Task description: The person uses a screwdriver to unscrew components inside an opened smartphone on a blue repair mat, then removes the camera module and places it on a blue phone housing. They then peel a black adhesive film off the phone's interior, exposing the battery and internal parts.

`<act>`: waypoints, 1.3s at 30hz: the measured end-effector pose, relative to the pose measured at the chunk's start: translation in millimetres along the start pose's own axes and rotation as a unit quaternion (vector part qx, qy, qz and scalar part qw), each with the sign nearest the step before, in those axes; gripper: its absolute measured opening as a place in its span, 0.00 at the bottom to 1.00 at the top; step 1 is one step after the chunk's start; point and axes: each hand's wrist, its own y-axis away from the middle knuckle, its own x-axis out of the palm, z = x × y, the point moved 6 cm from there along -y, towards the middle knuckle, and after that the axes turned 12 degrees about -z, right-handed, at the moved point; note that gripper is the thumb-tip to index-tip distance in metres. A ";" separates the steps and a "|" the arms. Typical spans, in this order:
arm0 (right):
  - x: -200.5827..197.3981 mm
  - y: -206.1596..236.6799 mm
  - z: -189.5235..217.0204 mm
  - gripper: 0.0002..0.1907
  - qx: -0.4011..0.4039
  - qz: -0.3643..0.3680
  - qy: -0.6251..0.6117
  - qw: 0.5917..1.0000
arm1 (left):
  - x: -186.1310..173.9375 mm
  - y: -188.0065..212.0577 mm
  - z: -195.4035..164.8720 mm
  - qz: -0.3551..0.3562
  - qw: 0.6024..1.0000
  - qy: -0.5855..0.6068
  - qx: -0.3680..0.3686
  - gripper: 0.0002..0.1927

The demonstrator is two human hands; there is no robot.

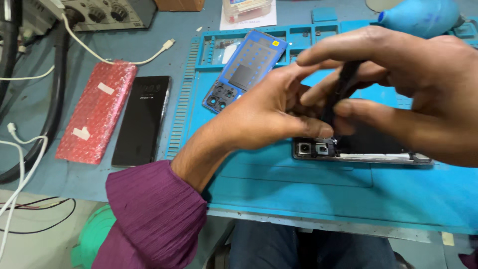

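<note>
The tabletop is grey-blue, and most of it is covered by a big blue work mat with small compartments along its far edge. On this mat, in front of the person, lies an opened phone; its camera modules show at the left end and its near edge is visible, while the rest is hidden under the hands.

The right hand comes from the right side. Its grip is closed around a thin black tool, held between the thumb and the first fingers, with the tool pointing down toward the opened phone. The left hand, in a purple sleeve, is just beside it, with the fingers curled near the lower end of the tool. I cannot tell if the left grip really pinches something, because the fingertips are hidden and blurred.

Behind the hands, a blue back cover with camera holes leans across the mat's compartments. To the left of the mat, a black phone lies flat, and next to it a red bubble-wrap packet. A white cable runs over the tabletop above them. A light blue air blower rests at the far right.
</note>
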 end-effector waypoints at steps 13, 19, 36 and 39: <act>-5.9 -3.1 4.3 0.29 0.040 0.013 -0.052 0.998 | -7.3 0.2 -15.9 -0.056 0.992 -0.106 0.031 0.38; -9.3 -4.6 1.9 0.26 0.040 -0.026 0.039 0.998 | 0.1 1.5 -24.3 -0.042 0.973 -0.211 0.085 0.42; -9.5 -1.4 7.6 0.28 0.034 0.024 -0.057 0.998 | -6.2 4.0 -13.1 -0.016 0.993 -0.115 0.029 0.40; -9.5 -1.5 12.3 0.29 0.005 0.020 -0.091 0.996 | -4.8 -0.3 -10.9 -0.050 0.985 -0.158 0.042 0.38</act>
